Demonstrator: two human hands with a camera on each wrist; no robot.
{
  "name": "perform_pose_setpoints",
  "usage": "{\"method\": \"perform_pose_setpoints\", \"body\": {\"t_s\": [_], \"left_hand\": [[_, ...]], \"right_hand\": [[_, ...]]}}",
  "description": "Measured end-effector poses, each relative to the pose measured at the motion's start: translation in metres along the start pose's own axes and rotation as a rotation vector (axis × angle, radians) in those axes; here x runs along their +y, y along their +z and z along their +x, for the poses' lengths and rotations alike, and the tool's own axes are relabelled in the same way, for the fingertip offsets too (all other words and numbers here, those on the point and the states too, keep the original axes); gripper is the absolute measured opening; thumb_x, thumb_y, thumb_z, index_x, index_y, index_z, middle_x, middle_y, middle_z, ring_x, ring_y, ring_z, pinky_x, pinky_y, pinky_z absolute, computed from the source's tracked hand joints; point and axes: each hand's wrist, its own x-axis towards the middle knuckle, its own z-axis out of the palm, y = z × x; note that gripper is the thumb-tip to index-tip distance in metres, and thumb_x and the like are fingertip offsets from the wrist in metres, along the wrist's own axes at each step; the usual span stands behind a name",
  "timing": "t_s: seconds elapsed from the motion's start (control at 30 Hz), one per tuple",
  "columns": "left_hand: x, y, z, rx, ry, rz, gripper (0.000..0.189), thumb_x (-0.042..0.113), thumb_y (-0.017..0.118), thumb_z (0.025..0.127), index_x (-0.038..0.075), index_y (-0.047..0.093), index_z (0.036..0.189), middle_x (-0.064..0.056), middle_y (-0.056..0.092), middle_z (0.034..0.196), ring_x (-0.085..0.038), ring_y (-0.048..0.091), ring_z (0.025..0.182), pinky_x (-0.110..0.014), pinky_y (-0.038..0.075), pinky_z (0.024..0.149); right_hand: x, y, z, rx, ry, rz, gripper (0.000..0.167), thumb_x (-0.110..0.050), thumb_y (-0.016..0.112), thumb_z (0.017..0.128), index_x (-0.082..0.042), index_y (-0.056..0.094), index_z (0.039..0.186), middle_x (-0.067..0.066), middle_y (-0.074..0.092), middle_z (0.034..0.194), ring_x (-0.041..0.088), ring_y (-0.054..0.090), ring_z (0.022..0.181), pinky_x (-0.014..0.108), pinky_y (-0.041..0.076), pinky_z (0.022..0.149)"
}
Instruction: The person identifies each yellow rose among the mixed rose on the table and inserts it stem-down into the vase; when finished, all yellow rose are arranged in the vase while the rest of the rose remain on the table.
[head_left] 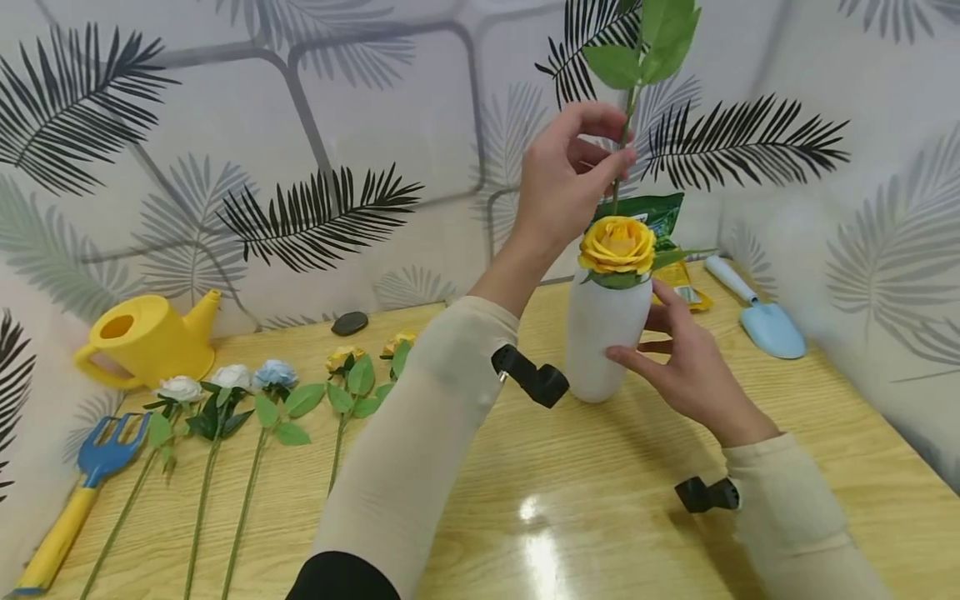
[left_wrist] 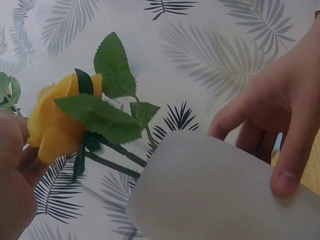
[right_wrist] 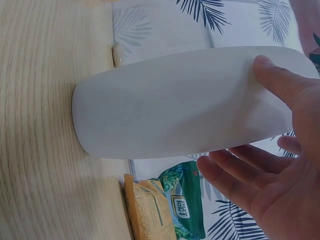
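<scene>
A tall white vase [head_left: 606, 337] stands upright on the table, with a yellow rose [head_left: 617, 246] at its mouth. My left hand [head_left: 566, 167] is above the vase, pinching a green flower stem [head_left: 626, 125] between thumb and fingers. Large leaves [head_left: 670, 37] on that stem rise out of the top of the head view, so its flower head is hidden. My right hand [head_left: 693, 358] holds the vase from the right, thumb on the near side and fingers behind. In the right wrist view, the thumb and fingers flank the vase wall [right_wrist: 185, 105].
Left on the table are white roses [head_left: 180, 388], a blue rose [head_left: 275, 373], other yellow roses [head_left: 343, 358], a yellow watering can [head_left: 153, 337] and a blue hand fork [head_left: 112, 450]. Behind the vase are green and yellow packets [right_wrist: 182, 200]; a blue trowel [head_left: 772, 329] lies right. A dark disc [head_left: 350, 323] sits near the wall.
</scene>
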Motion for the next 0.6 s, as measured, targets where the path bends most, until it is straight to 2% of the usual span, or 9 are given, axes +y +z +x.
{"method": "perform_pose_setpoints", "body": {"t_s": [0.17,0.33,0.6], "left_hand": [[-0.020,-0.005,-0.014,-0.054,-0.036,-0.035,0.027,-0.004,0.071,0.090,-0.007,0.060,0.115,-0.021,0.067,0.106,-0.026,0.069,0.075,-0.028,0.060,0.072],[-0.038,-0.011,-0.027,-0.109,-0.095,0.015,0.029,0.000,0.072,0.091,-0.004,0.062,0.117,-0.020,0.068,0.108,-0.027,0.070,0.082,-0.023,0.058,0.082],[-0.061,-0.015,-0.045,-0.123,-0.103,-0.007,0.024,-0.005,0.067,0.093,-0.007,0.062,0.116,-0.025,0.069,0.106,-0.030,0.068,0.094,-0.021,0.057,0.083]], "right_hand": [[0.000,0.001,0.000,-0.001,-0.004,-0.003,0.094,-0.018,0.077,0.090,-0.022,0.014,0.160,0.025,0.058,0.135,0.043,0.064,0.116,0.060,0.056,0.090],[-0.001,-0.001,0.000,-0.001,0.011,-0.003,0.093,-0.020,0.077,0.091,-0.021,0.014,0.160,0.026,0.057,0.135,0.044,0.063,0.116,0.061,0.055,0.090],[-0.003,-0.001,0.000,-0.013,0.040,-0.009,0.093,-0.023,0.075,0.092,-0.019,0.013,0.160,0.027,0.056,0.136,0.044,0.061,0.118,0.061,0.055,0.092]]}}
